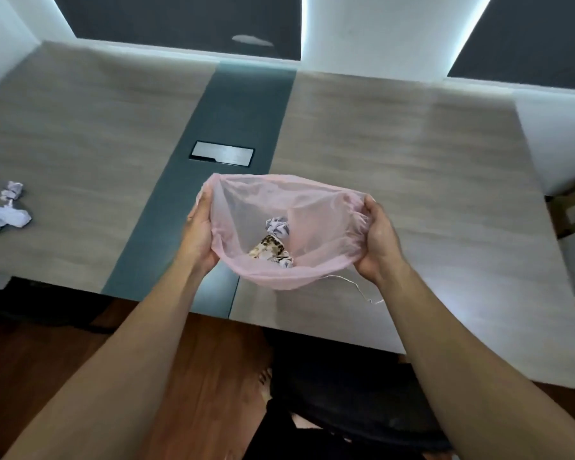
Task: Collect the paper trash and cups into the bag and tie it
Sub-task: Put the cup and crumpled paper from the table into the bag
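A thin pink plastic bag (312, 207) hangs open above the table's near edge. My left hand (198, 234) grips its left rim and my right hand (380, 240) grips its right rim, stretching the mouth wide. Inside lie a crumpled white paper ball (277, 225) and a brown patterned crumpled piece (270, 248). A white drawstring (357, 288) dangles from the bag below my right hand. On the table at the far left rest two crumpled papers, one small (12, 190) and one larger (5, 218).
The wooden table (412, 167) has a dark centre strip (239, 107) with a metal cable hatch (222, 154). A dark chair (346, 393) stands below me at the table's near edge. A cardboard box (573, 207) sits off the right edge.
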The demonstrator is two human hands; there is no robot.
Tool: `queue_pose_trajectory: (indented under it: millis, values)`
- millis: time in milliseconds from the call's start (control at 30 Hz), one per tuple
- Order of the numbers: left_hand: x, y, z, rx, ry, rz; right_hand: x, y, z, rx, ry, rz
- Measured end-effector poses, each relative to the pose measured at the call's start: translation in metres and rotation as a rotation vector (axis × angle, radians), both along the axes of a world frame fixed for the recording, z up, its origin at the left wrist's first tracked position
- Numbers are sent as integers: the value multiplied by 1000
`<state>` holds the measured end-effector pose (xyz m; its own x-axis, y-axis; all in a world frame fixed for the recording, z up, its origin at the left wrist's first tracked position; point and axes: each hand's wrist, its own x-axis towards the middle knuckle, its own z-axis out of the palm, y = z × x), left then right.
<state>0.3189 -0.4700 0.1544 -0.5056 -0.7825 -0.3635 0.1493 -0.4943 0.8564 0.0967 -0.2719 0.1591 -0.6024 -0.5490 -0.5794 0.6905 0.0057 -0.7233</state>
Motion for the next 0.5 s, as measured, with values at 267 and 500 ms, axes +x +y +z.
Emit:
queue_pose_trajectory:
  millis: [267,500]
  values:
    - [31,-123,0,-94,85,-50,17,-106,17,-102,53,20]
    - [60,-142,-8,-272,-258,46,17,-148,11,-128,108,33]
